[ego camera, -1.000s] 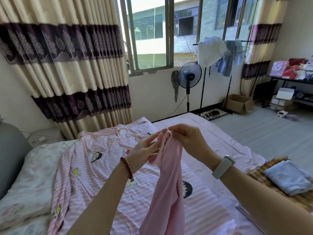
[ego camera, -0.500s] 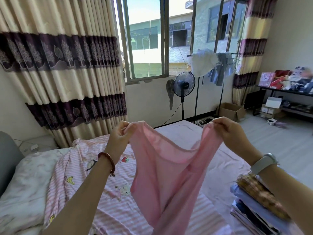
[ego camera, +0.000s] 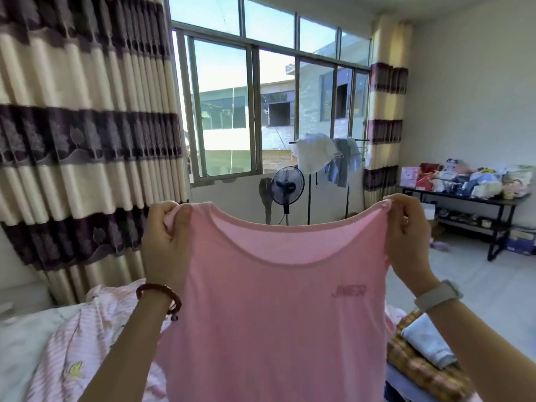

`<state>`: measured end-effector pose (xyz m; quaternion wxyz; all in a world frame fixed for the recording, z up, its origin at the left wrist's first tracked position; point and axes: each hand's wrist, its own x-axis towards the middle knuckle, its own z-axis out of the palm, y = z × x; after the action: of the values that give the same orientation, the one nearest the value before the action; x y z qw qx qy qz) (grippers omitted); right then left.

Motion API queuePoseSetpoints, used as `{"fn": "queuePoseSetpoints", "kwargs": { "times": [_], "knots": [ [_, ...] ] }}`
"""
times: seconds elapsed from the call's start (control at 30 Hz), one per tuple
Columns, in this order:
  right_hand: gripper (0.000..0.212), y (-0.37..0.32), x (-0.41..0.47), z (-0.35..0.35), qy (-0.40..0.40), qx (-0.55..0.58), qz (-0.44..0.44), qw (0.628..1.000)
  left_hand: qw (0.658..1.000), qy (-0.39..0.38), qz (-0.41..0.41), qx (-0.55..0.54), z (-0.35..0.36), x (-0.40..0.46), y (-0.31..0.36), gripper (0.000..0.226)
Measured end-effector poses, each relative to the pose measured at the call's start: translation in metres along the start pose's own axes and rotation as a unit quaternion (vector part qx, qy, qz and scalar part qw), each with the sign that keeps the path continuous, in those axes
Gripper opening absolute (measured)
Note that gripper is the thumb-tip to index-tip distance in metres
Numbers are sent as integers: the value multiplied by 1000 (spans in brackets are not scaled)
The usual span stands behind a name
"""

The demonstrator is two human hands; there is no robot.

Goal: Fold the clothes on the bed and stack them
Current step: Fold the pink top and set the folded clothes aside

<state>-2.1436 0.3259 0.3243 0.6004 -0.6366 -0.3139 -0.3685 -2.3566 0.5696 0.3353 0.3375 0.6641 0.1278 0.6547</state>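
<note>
The pink top hangs above the bed, left hand and right hand pinching its shoulders (thin, limp, light fabric; probably best gripped there).

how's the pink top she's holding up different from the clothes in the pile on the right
The pink top hangs spread open in the air, pinched at its shoulders by the left hand and right hand; the stacked clothes lie folded on the bed. The top is plain pink with small lettering; the stack mixes a patterned brown piece and a pale blue one.
</note>
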Motion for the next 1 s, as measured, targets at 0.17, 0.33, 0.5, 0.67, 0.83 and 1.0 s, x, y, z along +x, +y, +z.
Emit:
{"fn": "queuePoseSetpoints", "kwargs": {
  "times": [0.17, 0.33, 0.5, 0.67, 0.83, 1.0],
  "knots": [
    [20, -14, 24, 6, 29, 10, -66, 997, 998, 33, 46, 8, -9, 25, 21, 25],
    [18, -11, 23, 25, 10, 42, -90, 995, 997, 50, 48, 42, -22, 30, 19, 24],
    [19, 9, -5, 64, -61, 36, -94, 993, 994, 20, -3, 104, -45, 18, -36, 12],
    [17, 51, -35, 123, -181, -2, -48, 982, 979, -23, -82, 185, -56, 10, -115, 17],
    [21, 112, -70, 198, -279, -105, 25, 954, 942, -95, -172, 273, -54, 6, -210, 19],
    [24, 187, -113, 280, -384, -209, 49, 898, 881, -196, -260, 342, -47, -6, -316, 20]
  ]
}}
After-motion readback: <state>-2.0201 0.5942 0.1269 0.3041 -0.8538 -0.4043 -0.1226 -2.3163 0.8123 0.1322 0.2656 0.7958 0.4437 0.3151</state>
